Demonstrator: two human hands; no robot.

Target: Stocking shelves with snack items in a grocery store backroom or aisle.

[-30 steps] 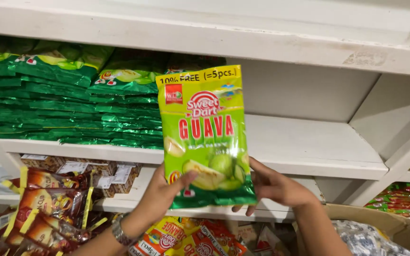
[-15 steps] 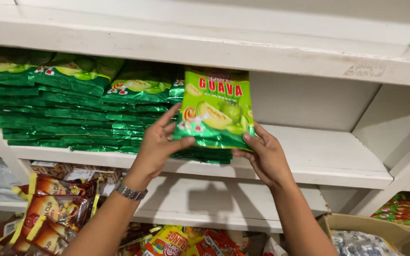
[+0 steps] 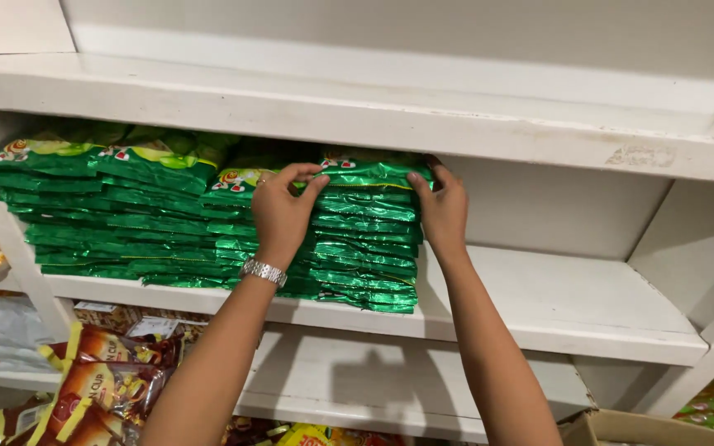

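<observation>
gripping the top green packet at its two ends, the left hand and right hand pinch it closed-fingered. packet lies flat atop the rightmost stack of green packets on the white shelf; wristwatch on left wrist.

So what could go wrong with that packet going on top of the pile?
The right-hand pile already reaches nearly to the shelf above, so the top green packet, pinched by the left hand and right hand, might jam or crumple. The glossy packets look slippery, so a push could slide the pile off the shelf edge.
</observation>
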